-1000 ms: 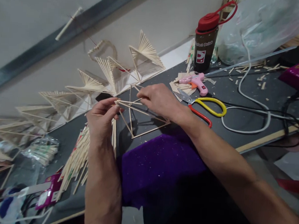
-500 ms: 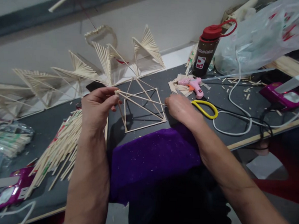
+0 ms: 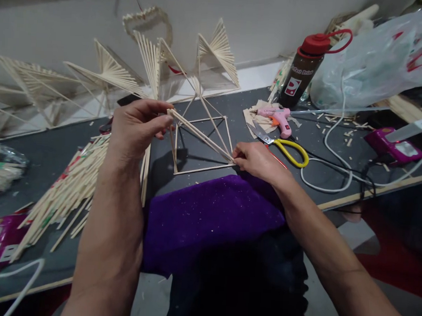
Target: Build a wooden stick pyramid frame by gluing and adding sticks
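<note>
A frame of thin wooden sticks (image 3: pixel 203 169) stands on the dark table, with a square base and slanted sticks rising from it. At its upper left corner, my left hand (image 3: pixel 137 121) pinches the raised end of a wooden stick (image 3: pixel 200 135) between thumb and fingers. The stick slopes down to the front right corner of the base, close alongside another diagonal stick. There my right hand (image 3: pixel 255 161) has its fingers closed on the low end, the fingertips partly hiding the joint. Yellow-handled scissors (image 3: pixel 292 153) lie just right of that hand.
A pink glue gun (image 3: pixel 278 118) lies behind the scissors. Farther back stand a dark bottle (image 3: pixel 300 73) and a plastic bag (image 3: pixel 375 63). Loose sticks (image 3: pixel 68 183) are piled left of my left arm. Fan-shaped stick models (image 3: pixel 112 72) line the wall. A white cable (image 3: pixel 332 183) loops at right.
My right hand has brought the stick's low end toward me, from the frame's right side to its front right corner. My left hand keeps its pinch. The view has shifted slightly.
</note>
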`<state>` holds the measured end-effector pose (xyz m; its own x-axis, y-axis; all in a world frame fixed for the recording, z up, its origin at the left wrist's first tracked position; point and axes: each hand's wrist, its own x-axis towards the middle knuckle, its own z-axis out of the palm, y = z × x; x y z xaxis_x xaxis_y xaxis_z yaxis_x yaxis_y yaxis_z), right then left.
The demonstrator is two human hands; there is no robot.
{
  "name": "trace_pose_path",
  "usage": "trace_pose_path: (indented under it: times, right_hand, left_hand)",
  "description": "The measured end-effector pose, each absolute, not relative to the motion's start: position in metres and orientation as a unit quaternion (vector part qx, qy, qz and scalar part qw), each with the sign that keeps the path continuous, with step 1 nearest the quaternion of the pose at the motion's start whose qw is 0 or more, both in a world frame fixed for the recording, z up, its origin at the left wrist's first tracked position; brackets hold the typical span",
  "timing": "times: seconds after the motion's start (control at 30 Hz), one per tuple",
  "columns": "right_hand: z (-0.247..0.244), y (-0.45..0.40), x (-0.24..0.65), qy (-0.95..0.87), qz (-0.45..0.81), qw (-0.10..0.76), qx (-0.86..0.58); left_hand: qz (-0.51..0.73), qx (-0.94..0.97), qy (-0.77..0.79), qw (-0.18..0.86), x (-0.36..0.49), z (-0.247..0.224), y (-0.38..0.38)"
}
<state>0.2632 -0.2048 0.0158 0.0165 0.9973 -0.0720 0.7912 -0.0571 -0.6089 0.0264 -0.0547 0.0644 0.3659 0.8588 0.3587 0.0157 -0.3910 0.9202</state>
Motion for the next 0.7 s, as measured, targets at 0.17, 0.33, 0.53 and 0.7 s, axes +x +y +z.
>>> trace_pose_path:
  times: [0.17, 0.33, 0.53, 0.7]
  right_hand:
    - [0.0099, -0.2043, 0.2636, -0.650, 0.292, 0.234, -0.662]
    - [0.0100, -0.2040, 0.2645, -0.668, 0.260, 0.219, -0.662]
    - [0.0062, -0.2026, 0.2621, -0.654, 0.251, 0.225, -0.678]
    - [0.0074, -0.2010, 0.2562, -0.643, 0.266, 0.225, -0.682]
  left_hand:
    - [0.463, 0.692, 0.321, 0.451, 0.0249, 0.0629, -0.0543]
    - [0.464, 0.690, 0.318, 0.455, 0.0257, 0.0633, -0.0555]
    - [0.466, 0.691, 0.321, 0.450, 0.0266, 0.0645, -0.0570]
    - [0.456, 0.690, 0.329, 0.456, 0.0219, 0.0626, -0.0552]
